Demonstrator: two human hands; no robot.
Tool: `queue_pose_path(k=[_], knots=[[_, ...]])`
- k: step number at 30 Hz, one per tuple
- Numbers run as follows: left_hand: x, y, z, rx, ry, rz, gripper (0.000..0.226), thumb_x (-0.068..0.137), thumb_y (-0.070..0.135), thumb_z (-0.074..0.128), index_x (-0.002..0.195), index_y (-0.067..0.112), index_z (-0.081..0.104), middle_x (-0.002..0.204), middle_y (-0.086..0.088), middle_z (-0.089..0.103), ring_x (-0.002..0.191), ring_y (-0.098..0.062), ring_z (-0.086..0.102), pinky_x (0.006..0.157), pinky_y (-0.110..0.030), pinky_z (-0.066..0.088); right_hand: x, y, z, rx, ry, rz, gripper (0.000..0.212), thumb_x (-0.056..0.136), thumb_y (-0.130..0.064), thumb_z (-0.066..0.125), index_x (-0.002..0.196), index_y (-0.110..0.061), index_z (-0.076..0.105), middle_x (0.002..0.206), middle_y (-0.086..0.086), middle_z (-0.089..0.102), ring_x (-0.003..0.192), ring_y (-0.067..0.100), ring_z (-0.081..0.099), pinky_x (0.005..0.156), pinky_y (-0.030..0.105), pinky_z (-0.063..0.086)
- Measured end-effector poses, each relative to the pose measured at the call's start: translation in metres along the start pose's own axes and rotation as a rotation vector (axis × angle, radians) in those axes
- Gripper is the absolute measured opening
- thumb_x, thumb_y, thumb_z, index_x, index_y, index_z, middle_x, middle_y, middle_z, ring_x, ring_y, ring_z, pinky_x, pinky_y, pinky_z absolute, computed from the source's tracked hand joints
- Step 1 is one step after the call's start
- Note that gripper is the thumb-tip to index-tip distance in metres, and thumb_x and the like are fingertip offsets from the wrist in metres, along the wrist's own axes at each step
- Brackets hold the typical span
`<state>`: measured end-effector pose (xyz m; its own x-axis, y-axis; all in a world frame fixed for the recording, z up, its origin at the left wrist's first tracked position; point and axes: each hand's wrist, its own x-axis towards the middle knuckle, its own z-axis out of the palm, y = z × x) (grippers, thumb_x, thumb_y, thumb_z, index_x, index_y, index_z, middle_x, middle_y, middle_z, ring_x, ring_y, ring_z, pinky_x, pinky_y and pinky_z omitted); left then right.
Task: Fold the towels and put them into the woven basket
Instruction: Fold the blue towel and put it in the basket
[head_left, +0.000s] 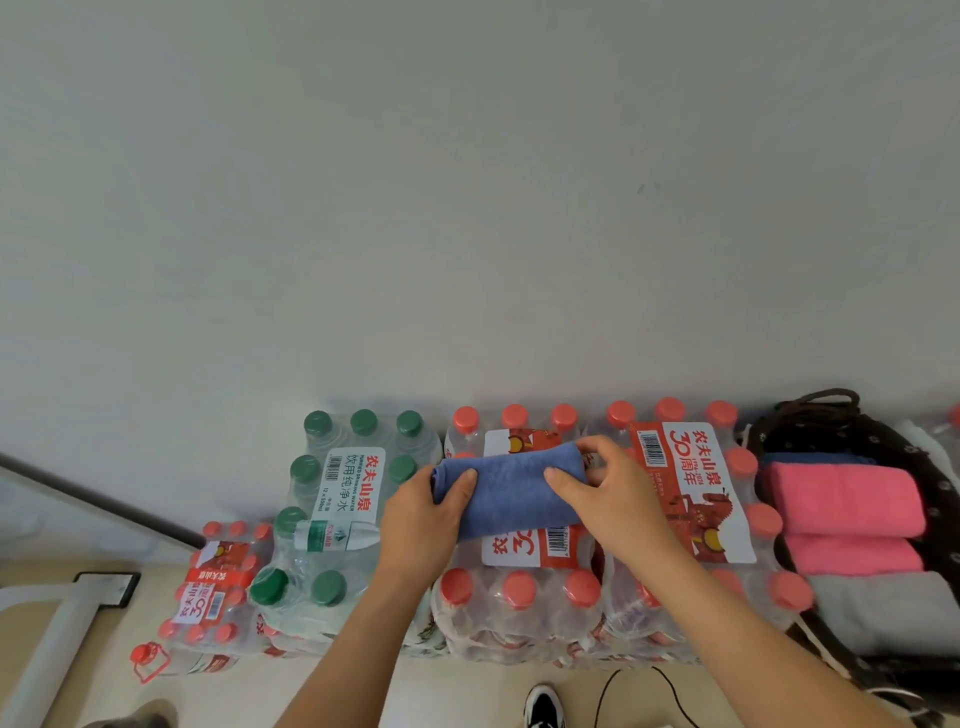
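A folded blue towel (511, 488) lies on top of a red-capped water bottle pack (519, 592). My left hand (426, 519) grips its left end, thumb on top. My right hand (608, 499) holds its right end, fingers curled over the far edge. At the right stands a dark woven basket (810, 421) with a handle. Inside it lie two folded pink towels (841, 499), a grey towel (883, 608) nearest me and a dark blue towel (815, 458) at the far side.
Shrink-wrapped bottle packs line the white wall: a green-capped pack (337, 499), a second red-capped pack (691, 493) and a smaller, lower pack (218, 587). A white metal frame (62, 623) stands at the left. My shoe (543, 706) and a black cable (670, 691) are on the floor.
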<state>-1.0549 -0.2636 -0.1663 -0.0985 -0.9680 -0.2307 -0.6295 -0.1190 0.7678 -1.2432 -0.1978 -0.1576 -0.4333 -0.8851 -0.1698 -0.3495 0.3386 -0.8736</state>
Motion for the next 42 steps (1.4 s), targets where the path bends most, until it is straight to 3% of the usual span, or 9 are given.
queue_pose_path(k=[7,9,12,15,20,25,30,38,42], knots=[[0.001,0.007,0.007,0.052,0.134,-0.014,0.029,0.085,0.042,0.065,0.073,0.018,0.051,0.066,0.004,0.057,0.063,-0.016,0.053,0.057,-0.031,0.041,0.006,0.001,0.006,-0.033,0.041,-0.027,0.028,0.083,-0.028,0.069,0.105,-0.033,0.052,0.089,-0.022,0.059,0.082,0.003,0.062,0.065,0.014,0.050],[-0.002,0.007,0.010,0.088,0.200,0.033,0.024,0.084,0.041,0.066,0.090,0.021,0.052,0.073,0.008,0.058,0.069,-0.017,0.055,0.061,-0.030,0.041,0.006,0.001,0.008,-0.074,0.047,-0.046,0.036,0.084,-0.029,0.067,0.115,-0.033,0.050,0.094,-0.020,0.058,0.086,0.005,0.060,0.073,0.020,0.052],[-0.005,0.001,0.011,0.131,0.258,0.111,0.044,0.083,0.045,0.065,0.119,0.027,0.047,0.094,0.008,0.054,0.081,-0.015,0.054,0.067,-0.030,0.042,0.008,0.006,0.010,-0.186,0.026,-0.058,0.051,0.084,-0.033,0.064,0.131,-0.031,0.044,0.110,-0.007,0.054,0.099,0.012,0.056,0.086,0.029,0.051],[-0.002,-0.003,0.010,0.217,0.205,0.087,0.050,0.085,0.052,0.058,0.125,0.025,0.048,0.106,0.005,0.057,0.091,-0.017,0.057,0.074,-0.032,0.046,0.015,0.005,0.005,-0.261,-0.059,0.041,0.048,0.085,-0.038,0.063,0.129,-0.026,0.047,0.114,-0.002,0.051,0.103,0.017,0.056,0.086,0.030,0.050],[-0.001,0.001,0.008,0.215,0.084,-0.005,0.040,0.089,0.049,0.056,0.114,0.018,0.053,0.097,-0.001,0.063,0.082,-0.018,0.055,0.073,-0.030,0.043,0.026,-0.004,-0.005,-0.255,-0.229,0.121,0.034,0.085,-0.036,0.063,0.114,-0.021,0.055,0.107,-0.005,0.063,0.092,0.011,0.060,0.067,0.020,0.045],[0.004,-0.001,0.010,-0.019,0.022,-0.134,0.031,0.083,0.044,0.066,0.101,0.020,0.057,0.090,0.003,0.064,0.082,-0.016,0.061,0.071,-0.032,0.049,0.026,-0.005,-0.014,-0.063,-0.302,0.262,0.039,0.081,-0.027,0.070,0.114,-0.024,0.050,0.105,-0.006,0.059,0.093,0.010,0.060,0.077,0.028,0.053],[0.005,0.002,0.006,-0.217,-0.039,-0.163,0.016,0.082,0.031,0.072,0.089,0.021,0.063,0.082,0.003,0.067,0.074,-0.009,0.063,0.057,-0.020,0.045,0.025,-0.009,-0.016,-0.039,-0.334,0.280,0.045,0.078,-0.023,0.073,0.113,-0.029,0.045,0.111,-0.005,0.057,0.101,0.015,0.059,0.085,0.031,0.053],[-0.009,-0.003,-0.007,-0.334,-0.251,-0.155,0.019,0.084,0.035,0.071,0.093,0.018,0.071,0.085,0.000,0.075,0.085,-0.016,0.070,0.076,-0.032,0.058,0.006,-0.024,-0.022,0.228,-0.307,0.208,0.024,0.073,-0.007,0.063,0.090,-0.020,0.073,0.094,0.004,0.074,0.094,0.020,0.069,0.088,0.044,0.056],[-0.022,0.006,-0.022,-0.425,-0.231,-0.074,0.018,0.084,0.033,0.069,0.092,0.017,0.069,0.084,-0.001,0.074,0.082,-0.017,0.070,0.065,-0.028,0.055,-0.012,-0.042,-0.031,0.337,-0.294,0.150,0.033,0.062,-0.009,0.058,0.092,-0.008,0.071,0.099,0.016,0.071,0.099,0.029,0.067,0.089,0.047,0.055]])
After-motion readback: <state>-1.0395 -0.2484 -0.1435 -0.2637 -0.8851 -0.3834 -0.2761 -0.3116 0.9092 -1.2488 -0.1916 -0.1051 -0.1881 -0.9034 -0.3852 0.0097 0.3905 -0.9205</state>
